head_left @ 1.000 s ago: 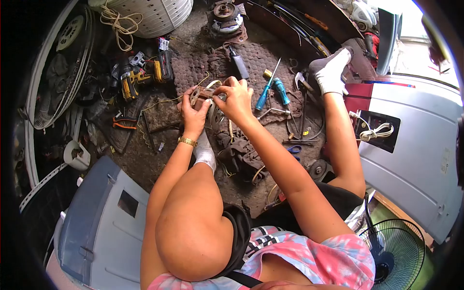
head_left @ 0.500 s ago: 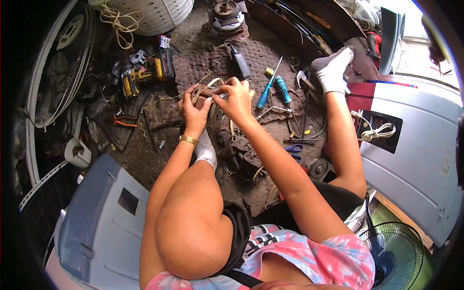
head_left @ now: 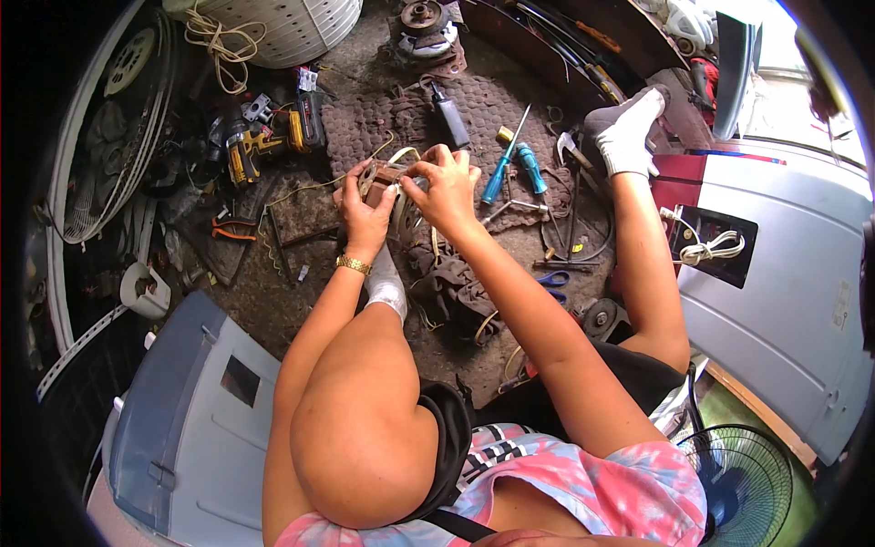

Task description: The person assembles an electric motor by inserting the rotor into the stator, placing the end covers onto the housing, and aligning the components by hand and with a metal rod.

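Note:
Over the floor ahead of me, my left hand (head_left: 366, 221) is closed round the side of a brown, boxy metal part with wires (head_left: 379, 189); it looks like a piece of an electric motor. My right hand (head_left: 445, 190) sits against the right side of that part, thumb and fingers pinched together. What lies in this pinch is mostly hidden by the fingers. Pale wires (head_left: 408, 156) curl up behind the part. A rounded metal piece (head_left: 402, 215) shows just below, between the hands. Beneath lies a dark braided mat (head_left: 351, 128).
Right of my hands lie a blue-handled screwdriver (head_left: 498, 180), a second blue handle (head_left: 530, 168), a hammer (head_left: 572, 150) and blue scissors (head_left: 553, 280). A dark bottle (head_left: 448, 117) rests on the mat. Leftward are a yellow drill (head_left: 244, 150) and orange-handled pliers (head_left: 234, 229). A fan (head_left: 743, 488) stands behind right.
My view has shifted very slightly. Both hands stay on the brown part in nearly the same pose, with only small finger movement.

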{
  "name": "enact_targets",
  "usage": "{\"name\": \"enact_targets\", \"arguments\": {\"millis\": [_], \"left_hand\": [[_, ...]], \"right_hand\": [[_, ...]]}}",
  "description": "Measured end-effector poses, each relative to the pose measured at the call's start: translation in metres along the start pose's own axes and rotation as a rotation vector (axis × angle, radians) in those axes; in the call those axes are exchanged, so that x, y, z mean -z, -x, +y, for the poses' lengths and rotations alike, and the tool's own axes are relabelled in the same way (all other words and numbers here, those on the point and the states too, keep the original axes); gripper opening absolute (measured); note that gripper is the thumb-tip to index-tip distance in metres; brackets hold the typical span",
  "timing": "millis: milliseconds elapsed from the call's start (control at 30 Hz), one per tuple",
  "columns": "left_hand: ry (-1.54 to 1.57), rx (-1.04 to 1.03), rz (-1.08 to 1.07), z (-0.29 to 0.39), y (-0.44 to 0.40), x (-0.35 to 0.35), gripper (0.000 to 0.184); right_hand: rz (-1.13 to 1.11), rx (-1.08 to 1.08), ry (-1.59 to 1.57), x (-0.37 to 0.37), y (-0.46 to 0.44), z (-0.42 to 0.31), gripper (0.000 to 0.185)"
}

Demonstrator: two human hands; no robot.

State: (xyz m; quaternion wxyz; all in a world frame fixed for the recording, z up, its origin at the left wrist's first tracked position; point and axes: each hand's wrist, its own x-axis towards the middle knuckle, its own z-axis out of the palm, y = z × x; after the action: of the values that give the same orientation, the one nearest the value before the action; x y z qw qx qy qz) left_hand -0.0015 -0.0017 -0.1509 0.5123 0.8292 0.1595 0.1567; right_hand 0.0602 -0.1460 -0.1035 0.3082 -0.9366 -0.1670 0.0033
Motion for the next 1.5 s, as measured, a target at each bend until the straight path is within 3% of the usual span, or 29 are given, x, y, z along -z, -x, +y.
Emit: {"name": "enact_targets", "arguments": {"millis": [233, 300, 433, 567, 633, 700, 767, 833, 900, 1000, 1167, 1267, 1367, 1400, 1433, 1500], "left_hand": [[-0.012, 0.024, 0.000, 0.001, -0.001, 0.004, 0.056], [-0.033, 0.015, -0.009, -0.001, -0.002, 0.004, 0.056], [-0.014, 0.034, -0.010, -0.004, 0.000, 0.003, 0.055], [0.286, 0.053, -0.007, -0.013, -0.004, -0.003, 0.054], [0.235, 0.053, 0.002, -0.013, -0.002, -0.003, 0.054], [0.213, 0.094, -0.011, -0.018, -0.001, -0.003, 0.056], [0.184, 0.111, -0.019, -0.013, -0.001, 0.000, 0.057], [0.195, 0.094, -0.036, -0.012, -0.001, 0.000, 0.057], [0.209, 0.084, -0.039, -0.014, -0.001, 0.000, 0.057], [0.241, 0.116, -0.086, -0.008, 0.001, 0.000, 0.058], [0.180, 0.042, -0.105, -0.007, -0.007, 0.004, 0.055], [0.239, 0.041, -0.092, -0.012, -0.010, 0.005, 0.054], [0.234, 0.030, -0.078, -0.019, -0.012, 0.007, 0.053], [0.228, 0.030, -0.076, -0.020, -0.012, 0.008, 0.053], [0.233, 0.040, -0.072, -0.022, -0.012, 0.007, 0.053], [0.240, 0.051, -0.063, -0.024, -0.013, 0.006, 0.053]], "right_hand": [[0.059, 0.064, -0.116, 0.007, 0.001, 0.004, 0.012], [0.002, 0.152, -0.015, 0.010, 0.002, 0.002, 0.017], [0.035, 0.082, -0.041, 0.013, 0.001, -0.003, 0.026], [0.029, 0.109, 0.014, 0.015, 0.007, -0.001, 0.036], [0.036, 0.227, 0.004, 0.015, 0.010, -0.004, 0.046], [-0.085, 0.135, 0.034, 0.015, 0.012, 0.004, 0.041], [0.045, 0.078, 0.121, 0.010, 0.007, 0.032, 0.031], [0.190, -0.095, -0.006, 0.010, 0.015, 0.085, 0.024], [0.186, -0.250, 0.108, 0.013, 0.039, 0.129, 0.036], [0.006, -0.356, 0.308, 0.007, 0.073, 0.157, 0.059], [-0.077, -0.147, 0.443, 0.011, 0.091, 0.162, 0.074], [-0.066, -0.182, 0.254, 0.025, 0.088, 0.151, 0.068], [0.190, 0.012, -0.056, 0.036, 0.069, 0.105, 0.042], [0.216, 0.020, -0.202, 0.038, 0.063, 0.082, 0.025], [0.151, -0.040, -0.369, 0.033, 0.059, 0.068, 0.018], [0.104, 0.091, -0.469, 0.035, 0.045, 0.033, 0.016]]}}
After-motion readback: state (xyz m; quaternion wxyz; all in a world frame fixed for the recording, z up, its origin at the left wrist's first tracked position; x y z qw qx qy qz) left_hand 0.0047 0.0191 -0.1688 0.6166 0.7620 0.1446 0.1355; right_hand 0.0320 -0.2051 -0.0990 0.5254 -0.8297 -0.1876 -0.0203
